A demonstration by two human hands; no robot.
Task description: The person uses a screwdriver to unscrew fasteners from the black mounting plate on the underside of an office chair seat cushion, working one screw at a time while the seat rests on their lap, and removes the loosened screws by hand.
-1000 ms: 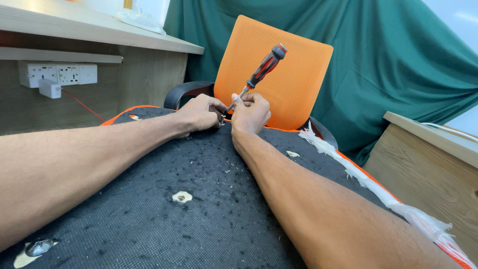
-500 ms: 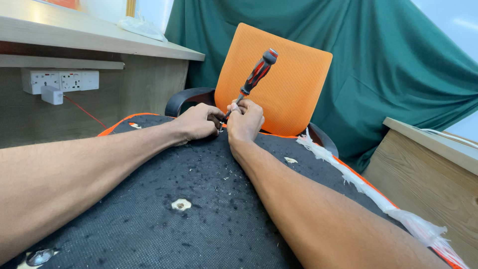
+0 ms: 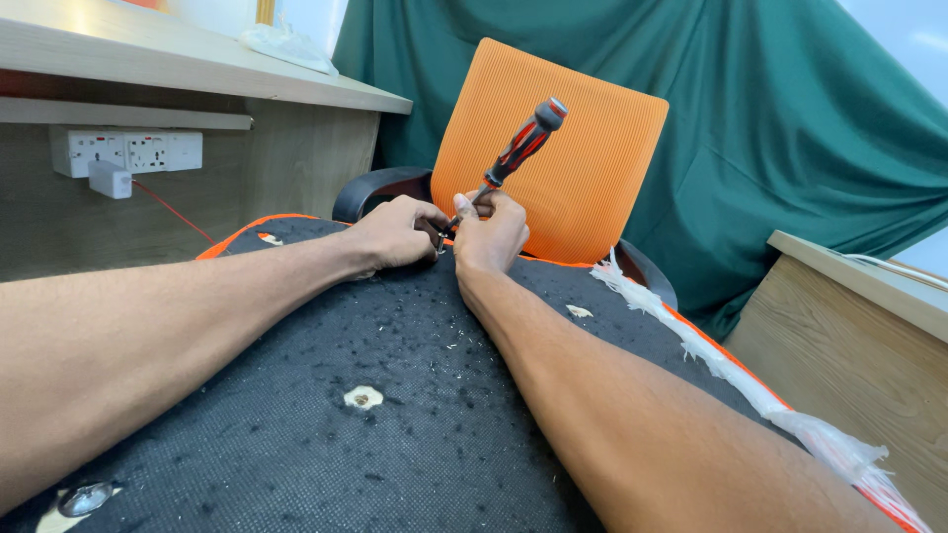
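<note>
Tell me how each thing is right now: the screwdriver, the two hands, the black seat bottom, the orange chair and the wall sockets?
Screwdriver: tilted, tip down between the hands.
Right hand: closed around the screwdriver shaft.
Left hand: curled beside the tip, resting on the seat.
Black seat bottom: upside down, fabric torn with small holes.
Orange chair: standing upright behind.
Wall sockets: one white adapter plugged in.

Black seat underside (image 3: pixel 415 444) strewn with pale debris (image 3: pixel 363 397).

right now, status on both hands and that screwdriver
Left hand pressed on black seat underside. Right hand steadies screwdriver shaft, tip hidden between hands. Nothing blocking.
</note>
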